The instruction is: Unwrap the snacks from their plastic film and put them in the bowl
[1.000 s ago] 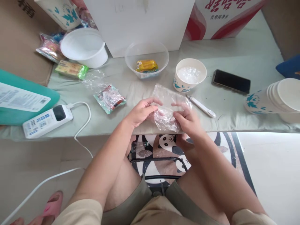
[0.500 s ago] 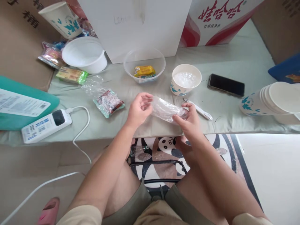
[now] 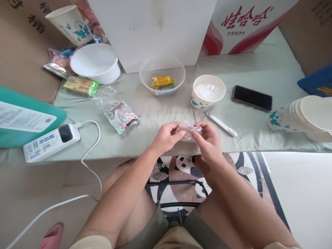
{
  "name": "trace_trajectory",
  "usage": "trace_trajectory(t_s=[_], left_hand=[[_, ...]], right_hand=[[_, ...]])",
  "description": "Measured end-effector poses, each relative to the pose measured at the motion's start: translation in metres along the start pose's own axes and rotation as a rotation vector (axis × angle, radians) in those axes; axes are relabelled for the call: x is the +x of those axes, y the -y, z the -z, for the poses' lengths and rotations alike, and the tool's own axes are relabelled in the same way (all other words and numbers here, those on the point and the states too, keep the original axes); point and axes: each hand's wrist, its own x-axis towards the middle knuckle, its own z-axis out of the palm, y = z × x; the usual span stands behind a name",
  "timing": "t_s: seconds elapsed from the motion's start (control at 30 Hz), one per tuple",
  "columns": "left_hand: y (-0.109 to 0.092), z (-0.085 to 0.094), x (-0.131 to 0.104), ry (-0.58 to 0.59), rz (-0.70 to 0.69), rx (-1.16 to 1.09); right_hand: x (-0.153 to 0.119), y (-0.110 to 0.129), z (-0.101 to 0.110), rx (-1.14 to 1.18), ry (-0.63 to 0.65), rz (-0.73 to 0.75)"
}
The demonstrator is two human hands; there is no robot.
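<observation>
Clear plastic wrap (image 3: 188, 135), crumpled and shiny, is pinched between both hands near the table's front edge. My left hand (image 3: 168, 136) grips its left side with thumb and fingers. On its right side my right hand (image 3: 207, 138) has closed, thumb pressed over the film. Just beyond my right hand lies a slim white utility knife (image 3: 221, 124). A paper cup (image 3: 195, 101) with crumpled clear plastic inside stands behind the knife. To the left of my hands rests a packaged snack (image 3: 122, 117) in loose clear film.
A clear bowl (image 3: 142, 84) holds yellow and blue packets. Further left are a white tub (image 3: 111, 72), a green snack packet (image 3: 80, 85) and a power strip (image 3: 52, 143). A phone (image 3: 252, 98) and stacked paper cups (image 3: 280, 119) stand right. White boxes (image 3: 166, 38) line the back.
My left hand has moved right and taken hold of the plastic wrap. The stretched film is now bunched up between both hands, which are closer together.
</observation>
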Motion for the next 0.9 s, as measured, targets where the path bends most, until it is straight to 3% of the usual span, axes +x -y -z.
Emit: trace_trajectory(t_s=[0.07,0.17,0.23,0.4,0.57,0.63,0.73,0.83,0.9], left_hand=[[-0.003,0.003,0.002,0.029,0.006,-0.019],[-0.005,0.005,0.005,0.084,0.021,-0.105],[-0.005,0.004,0.008,0.071,0.029,-0.178],[-0.005,0.007,0.017,-0.006,0.009,-0.259],[-0.015,0.019,0.018,-0.158,-0.066,-0.249],[-0.019,0.024,0.017,-0.199,-0.125,-0.224],[-0.021,0.03,0.014,-0.249,-0.216,-0.184],[-0.021,0.038,0.01,-0.387,-0.36,-0.124],[-0.022,0.046,0.006,-0.511,-0.47,-0.076]], right_hand=[[0.003,0.006,-0.001,-0.082,-0.037,0.036],[0.004,0.014,-0.001,-0.133,0.063,-0.037],[0.002,0.017,0.0,-0.141,0.051,-0.071],[0.004,0.031,0.012,-0.281,-0.198,0.043],[0.056,0.072,0.032,-0.759,-0.559,0.427],[0.087,0.088,0.034,-1.104,-0.463,0.42],[0.129,0.099,0.027,-1.457,-0.143,0.226],[0.156,0.107,0.018,-1.537,0.213,-0.021],[0.166,0.117,0.011,-1.557,0.331,-0.136]])
